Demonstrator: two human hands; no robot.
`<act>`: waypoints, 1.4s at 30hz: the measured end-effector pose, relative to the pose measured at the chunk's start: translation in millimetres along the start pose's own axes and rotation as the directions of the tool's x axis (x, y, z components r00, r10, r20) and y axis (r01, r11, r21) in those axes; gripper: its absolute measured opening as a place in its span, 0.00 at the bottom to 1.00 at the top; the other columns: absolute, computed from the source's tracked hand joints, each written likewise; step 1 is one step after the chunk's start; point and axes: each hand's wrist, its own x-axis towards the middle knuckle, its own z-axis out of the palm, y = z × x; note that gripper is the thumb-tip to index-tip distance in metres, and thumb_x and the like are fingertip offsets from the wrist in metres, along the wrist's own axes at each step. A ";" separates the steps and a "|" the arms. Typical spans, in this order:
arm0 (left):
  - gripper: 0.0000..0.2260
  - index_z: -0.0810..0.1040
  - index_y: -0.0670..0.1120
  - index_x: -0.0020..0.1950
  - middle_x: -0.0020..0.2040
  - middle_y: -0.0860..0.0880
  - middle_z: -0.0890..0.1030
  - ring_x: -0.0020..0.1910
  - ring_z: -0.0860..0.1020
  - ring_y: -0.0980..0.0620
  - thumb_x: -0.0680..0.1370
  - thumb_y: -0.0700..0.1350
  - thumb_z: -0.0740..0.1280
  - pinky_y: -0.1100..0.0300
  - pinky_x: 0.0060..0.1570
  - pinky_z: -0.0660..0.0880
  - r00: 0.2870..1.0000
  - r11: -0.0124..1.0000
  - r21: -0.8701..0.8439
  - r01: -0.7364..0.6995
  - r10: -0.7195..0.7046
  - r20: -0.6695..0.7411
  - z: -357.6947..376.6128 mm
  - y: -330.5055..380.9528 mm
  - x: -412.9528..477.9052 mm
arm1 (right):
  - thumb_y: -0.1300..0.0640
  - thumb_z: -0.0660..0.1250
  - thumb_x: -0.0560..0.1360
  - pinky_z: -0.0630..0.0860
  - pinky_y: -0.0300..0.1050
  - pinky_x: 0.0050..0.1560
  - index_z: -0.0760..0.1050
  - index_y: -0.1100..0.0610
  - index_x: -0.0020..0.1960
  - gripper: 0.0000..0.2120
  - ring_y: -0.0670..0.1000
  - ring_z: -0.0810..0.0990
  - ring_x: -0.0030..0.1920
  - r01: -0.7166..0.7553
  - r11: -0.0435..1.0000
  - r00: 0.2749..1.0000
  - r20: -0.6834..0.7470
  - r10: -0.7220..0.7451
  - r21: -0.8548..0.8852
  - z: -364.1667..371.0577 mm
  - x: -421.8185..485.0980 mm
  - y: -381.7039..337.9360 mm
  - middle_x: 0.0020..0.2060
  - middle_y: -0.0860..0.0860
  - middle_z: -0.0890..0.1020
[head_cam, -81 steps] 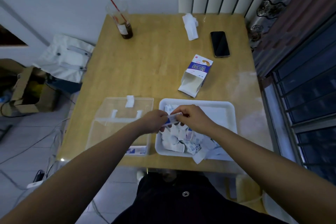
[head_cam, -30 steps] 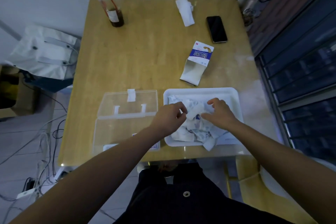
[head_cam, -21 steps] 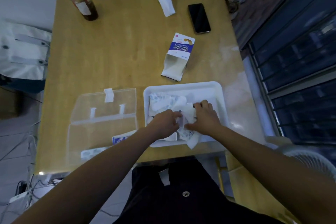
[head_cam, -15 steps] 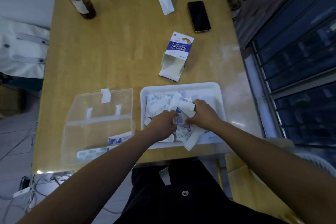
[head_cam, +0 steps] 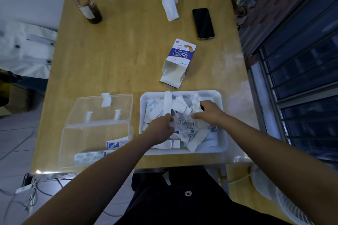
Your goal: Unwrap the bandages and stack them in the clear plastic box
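In the white tray (head_cam: 182,152), your left hand (head_cam: 161,127) seems to pinch one wrapped bandage (head_cam: 172,124). Your right hand (head_cam: 208,114) curls into the pile (head_cam: 185,129); I cannot tell its grip. Isolate one piece, peel it cleanly, then lay it flat in the clear plastic box (head_cam: 95,133) just beside the tray.

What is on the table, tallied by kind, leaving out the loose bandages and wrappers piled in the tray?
Clear plastic box: 1
White tray: 1
Bandage carton: 1
Phone: 1
Cup with straw: 1
Crumpled tissue: 1
Total: 6
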 end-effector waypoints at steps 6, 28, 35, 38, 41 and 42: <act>0.08 0.72 0.44 0.55 0.45 0.44 0.82 0.42 0.78 0.45 0.78 0.43 0.59 0.56 0.38 0.71 0.985 1.000 0.015 0.007 -0.004 -0.170 -7.1 13.7 8.0 | 0.53 0.74 0.68 0.72 0.46 0.47 0.69 0.59 0.64 0.28 0.56 0.75 0.56 -0.012 0.994 0.969 -0.248 -0.015 -0.107 -3.6 -3.0 5.9 0.55 0.55 0.75; 0.18 0.67 0.47 0.62 0.54 0.45 0.77 0.48 0.78 0.43 0.74 0.43 0.65 0.52 0.41 0.73 0.991 0.985 0.175 0.011 0.012 -0.131 -14.0 -8.2 15.2 | 0.34 0.71 0.66 0.69 0.45 0.41 0.71 0.57 0.56 0.32 0.56 0.78 0.50 0.001 0.922 0.997 -0.065 -0.029 -0.387 39.8 8.3 -41.2 0.52 0.53 0.74; 0.21 0.64 0.44 0.65 0.51 0.40 0.80 0.46 0.79 0.40 0.75 0.42 0.66 0.49 0.44 0.76 0.993 0.997 0.072 0.021 -0.012 -0.116 -13.5 -15.2 13.7 | 0.49 0.74 0.69 0.64 0.42 0.32 0.71 0.54 0.39 0.13 0.52 0.76 0.39 0.077 0.975 0.996 -0.017 -0.083 -0.207 38.3 13.0 -47.5 0.37 0.51 0.75; 0.20 0.64 0.44 0.65 0.52 0.41 0.80 0.47 0.79 0.41 0.75 0.43 0.65 0.52 0.43 0.75 0.995 0.998 0.061 0.011 -0.004 -0.101 -13.6 -15.2 13.8 | 0.54 0.72 0.71 0.64 0.40 0.30 0.75 0.57 0.37 0.09 0.52 0.75 0.38 0.092 0.984 0.996 0.025 -0.089 -0.154 42.3 15.0 -49.9 0.35 0.52 0.78; 0.20 0.64 0.44 0.67 0.54 0.40 0.79 0.47 0.79 0.41 0.75 0.42 0.64 0.53 0.42 0.73 0.996 0.998 0.060 0.011 -0.005 -0.091 -16.1 -16.4 14.0 | 0.54 0.72 0.71 0.67 0.43 0.34 0.79 0.62 0.43 0.10 0.55 0.78 0.39 0.038 0.999 0.999 0.016 -0.038 -0.033 34.9 18.0 -45.4 0.38 0.58 0.80; 0.21 0.64 0.44 0.67 0.57 0.40 0.78 0.48 0.79 0.41 0.76 0.42 0.64 0.53 0.43 0.73 0.997 0.998 0.066 0.009 -0.003 -0.084 -16.6 -16.7 14.3 | 0.54 0.71 0.72 0.69 0.44 0.36 0.80 0.62 0.45 0.10 0.56 0.79 0.41 0.019 0.999 1.000 0.022 -0.020 0.029 29.3 18.5 -42.2 0.39 0.58 0.81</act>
